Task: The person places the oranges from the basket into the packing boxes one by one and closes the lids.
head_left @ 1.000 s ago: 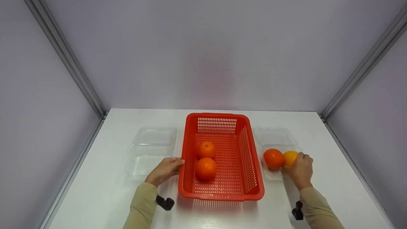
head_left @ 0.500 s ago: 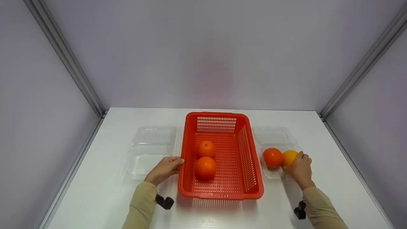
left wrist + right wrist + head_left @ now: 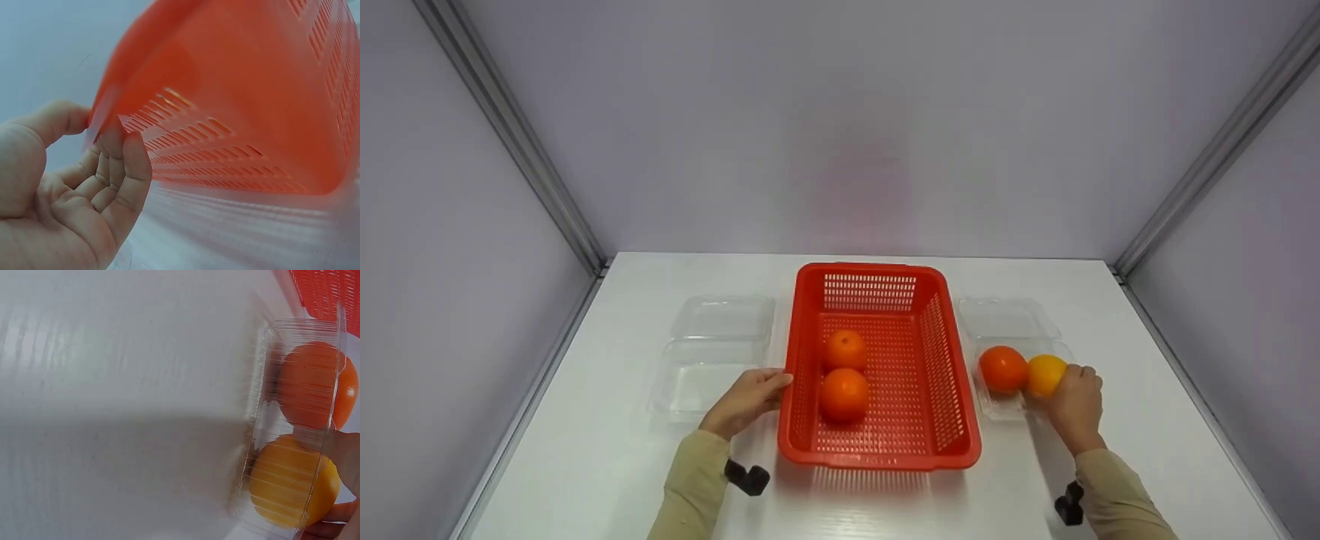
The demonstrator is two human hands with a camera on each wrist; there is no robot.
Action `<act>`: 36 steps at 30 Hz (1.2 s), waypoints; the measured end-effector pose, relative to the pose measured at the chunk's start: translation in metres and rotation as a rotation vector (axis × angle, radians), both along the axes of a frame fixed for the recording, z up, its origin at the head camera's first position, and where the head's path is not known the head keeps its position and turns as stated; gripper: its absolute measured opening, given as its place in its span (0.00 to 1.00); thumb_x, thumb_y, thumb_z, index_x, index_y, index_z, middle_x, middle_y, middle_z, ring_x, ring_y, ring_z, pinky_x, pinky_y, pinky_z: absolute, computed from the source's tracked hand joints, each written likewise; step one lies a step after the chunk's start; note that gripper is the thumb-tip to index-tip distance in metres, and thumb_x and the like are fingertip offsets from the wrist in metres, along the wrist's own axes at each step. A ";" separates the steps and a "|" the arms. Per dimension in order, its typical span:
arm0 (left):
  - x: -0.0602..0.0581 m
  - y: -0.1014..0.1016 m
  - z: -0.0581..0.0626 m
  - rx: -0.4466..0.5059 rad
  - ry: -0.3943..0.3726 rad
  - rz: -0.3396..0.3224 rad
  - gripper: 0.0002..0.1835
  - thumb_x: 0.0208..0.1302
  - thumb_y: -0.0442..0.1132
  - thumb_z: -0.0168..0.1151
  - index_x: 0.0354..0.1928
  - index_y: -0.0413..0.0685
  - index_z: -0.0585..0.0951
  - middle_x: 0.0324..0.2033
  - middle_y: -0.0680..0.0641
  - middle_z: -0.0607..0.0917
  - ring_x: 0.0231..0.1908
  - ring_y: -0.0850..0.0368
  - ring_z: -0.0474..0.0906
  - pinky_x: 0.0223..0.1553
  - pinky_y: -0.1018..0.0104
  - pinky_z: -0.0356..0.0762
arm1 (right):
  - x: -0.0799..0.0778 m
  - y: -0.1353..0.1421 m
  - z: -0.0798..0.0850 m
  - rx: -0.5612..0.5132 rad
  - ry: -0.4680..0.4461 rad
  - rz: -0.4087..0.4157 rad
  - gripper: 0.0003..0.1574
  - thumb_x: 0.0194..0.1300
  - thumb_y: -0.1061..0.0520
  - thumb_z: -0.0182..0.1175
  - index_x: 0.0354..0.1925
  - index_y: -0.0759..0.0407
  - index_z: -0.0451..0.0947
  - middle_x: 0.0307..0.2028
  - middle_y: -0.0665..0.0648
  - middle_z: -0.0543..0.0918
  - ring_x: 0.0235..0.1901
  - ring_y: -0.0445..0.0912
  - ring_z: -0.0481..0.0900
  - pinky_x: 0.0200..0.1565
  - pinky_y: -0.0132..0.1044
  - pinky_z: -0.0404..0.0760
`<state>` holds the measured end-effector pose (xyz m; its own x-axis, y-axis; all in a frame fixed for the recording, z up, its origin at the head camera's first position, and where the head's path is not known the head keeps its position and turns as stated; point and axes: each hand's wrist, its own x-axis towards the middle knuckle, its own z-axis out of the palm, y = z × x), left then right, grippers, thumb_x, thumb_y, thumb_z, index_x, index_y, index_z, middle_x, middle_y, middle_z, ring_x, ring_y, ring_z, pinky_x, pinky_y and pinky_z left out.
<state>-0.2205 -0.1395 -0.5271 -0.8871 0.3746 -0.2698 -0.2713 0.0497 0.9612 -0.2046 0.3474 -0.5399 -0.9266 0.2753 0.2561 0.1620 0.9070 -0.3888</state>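
Note:
In the head view a red plastic basket (image 3: 877, 463) stands mid-table with two oranges (image 3: 844, 395) inside, along its left side. My left hand (image 3: 744, 401) pinches the basket's left rim; in the left wrist view the thumb is outside and the fingers curl beneath the edge. To the right, a clear hinged plastic box (image 3: 1005, 410) lies open. It holds a reddish orange (image 3: 1003, 370) on the left and a yellow orange (image 3: 1044, 375) beside it. My right hand (image 3: 1078, 405) holds the yellow orange from the right, its thumb between both fruits in the right wrist view.
Left of the basket lies another open clear plastic box (image 3: 724, 319), with no fruit visible in it. Pale walls (image 3: 855, 135) enclose the white table (image 3: 585, 450) at the back and both sides.
My right hand has shifted slightly to the right at the yellow orange, its fingers now lower on the fruit. The left hand keeps its hold on the basket rim.

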 end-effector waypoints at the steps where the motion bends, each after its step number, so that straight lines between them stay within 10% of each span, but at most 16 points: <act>1: 0.001 0.001 -0.001 -0.003 0.000 0.010 0.25 0.71 0.41 0.52 0.59 0.23 0.70 0.39 0.49 0.88 0.37 0.66 0.82 0.42 0.73 0.81 | 0.000 0.001 0.000 -0.001 -0.005 0.001 0.43 0.44 0.54 0.74 0.45 0.83 0.66 0.39 0.78 0.70 0.40 0.68 0.68 0.43 0.59 0.75; 20: 0.010 0.017 0.007 -0.062 0.019 0.183 0.22 0.72 0.38 0.50 0.58 0.23 0.72 0.39 0.44 0.87 0.35 0.66 0.82 0.42 0.74 0.81 | 0.001 0.037 0.009 -0.195 -0.152 0.002 0.35 0.67 0.52 0.55 0.57 0.83 0.66 0.55 0.84 0.69 0.56 0.73 0.67 0.63 0.63 0.67; 31: 0.014 0.017 0.008 -0.065 0.016 0.233 0.23 0.73 0.39 0.49 0.59 0.25 0.71 0.41 0.44 0.87 0.38 0.64 0.84 0.44 0.73 0.82 | 0.000 0.066 0.003 -0.312 -0.186 -0.056 0.28 0.70 0.59 0.44 0.57 0.81 0.68 0.52 0.81 0.74 0.50 0.70 0.75 0.53 0.58 0.78; 36: 0.016 0.024 0.008 -0.078 0.002 0.285 0.21 0.73 0.39 0.49 0.58 0.27 0.73 0.43 0.39 0.86 0.38 0.63 0.84 0.45 0.72 0.82 | 0.000 0.079 0.002 -0.432 -0.225 -0.088 0.27 0.69 0.59 0.45 0.56 0.79 0.70 0.49 0.78 0.79 0.34 0.52 0.83 0.36 0.33 0.83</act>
